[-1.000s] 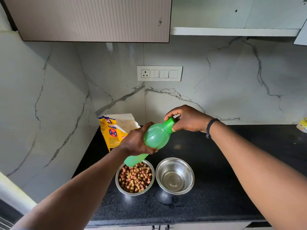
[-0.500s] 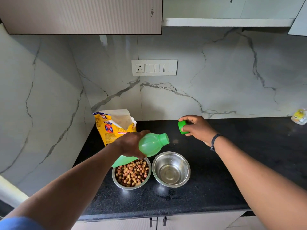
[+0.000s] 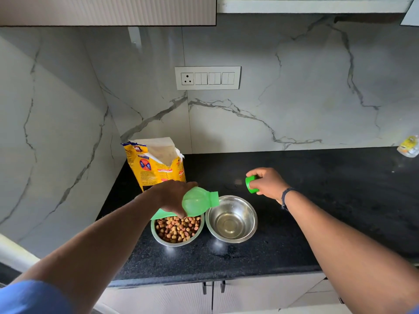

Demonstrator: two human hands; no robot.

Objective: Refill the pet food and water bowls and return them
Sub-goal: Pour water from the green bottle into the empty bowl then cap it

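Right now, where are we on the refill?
Done: the left bowl is full of kibble; the cap is off, held in the right hand. In hand: the left hand tips the green bottle toward the right bowl, which looks nearly empty. Left: pour, recap, return bowls.

two bowls sat side by side on the counter (image 3: 317,200), near its front edge: the kibble bowl (image 3: 176,230) on the left, the water bowl (image 3: 232,219) touching it on the right. the food bag (image 3: 156,164) stood behind the kibble bowl, in the corner against the wall. the left hand (image 3: 170,196) held the bottle (image 3: 197,202) tilted above the kibble bowl, its mouth over the water bowl's rim. the right hand (image 3: 267,183) held the cap (image 3: 250,184) behind the water bowl.
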